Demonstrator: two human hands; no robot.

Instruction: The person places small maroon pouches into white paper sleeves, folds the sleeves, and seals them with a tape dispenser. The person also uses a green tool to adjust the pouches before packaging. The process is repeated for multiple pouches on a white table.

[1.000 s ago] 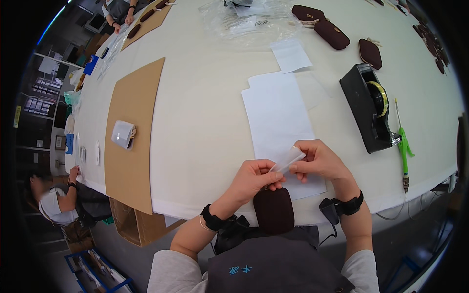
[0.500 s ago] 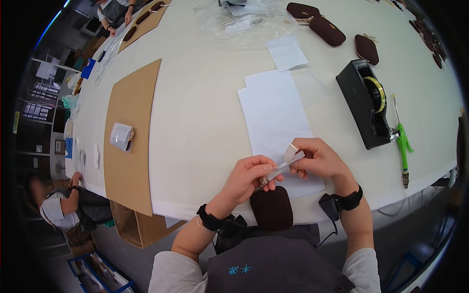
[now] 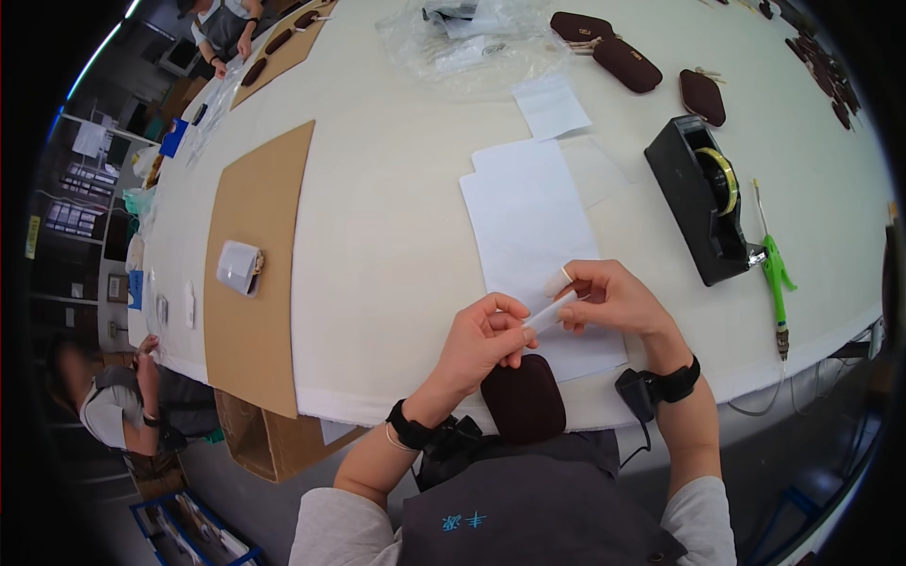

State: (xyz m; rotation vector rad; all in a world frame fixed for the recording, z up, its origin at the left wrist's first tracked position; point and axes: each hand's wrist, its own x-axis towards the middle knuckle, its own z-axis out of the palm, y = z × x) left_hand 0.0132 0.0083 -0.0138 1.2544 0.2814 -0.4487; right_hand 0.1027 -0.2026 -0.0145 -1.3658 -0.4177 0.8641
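Observation:
A narrow white roll of thin paper (image 3: 549, 312) is stretched between my two hands. My left hand (image 3: 486, 341) pinches its lower end with thumb and fingers, while my right hand (image 3: 609, 302), with a white cover on one fingertip, pinches the upper end. Just below my left fingers a dark brown pouch (image 3: 525, 401) lies at the table's near edge, against my apron. Its top is partly hidden by that hand. Under and beyond the hands lies a stack of white paper sheets (image 3: 530, 217).
A black tape dispenser (image 3: 694, 203) and a green air blow gun (image 3: 776, 278) stand to the right. Brown pouches (image 3: 628, 64) and clear plastic bags (image 3: 472, 42) lie at the back. On the left, a cardboard sheet (image 3: 250, 330) bears a wrapped pouch (image 3: 240, 267). Two people work along the left side.
The white paper has become a tighter, straighter roll between my fingers. Beige cord seen at my left fingertips before is now hidden. The person at lower left has raised a hand.

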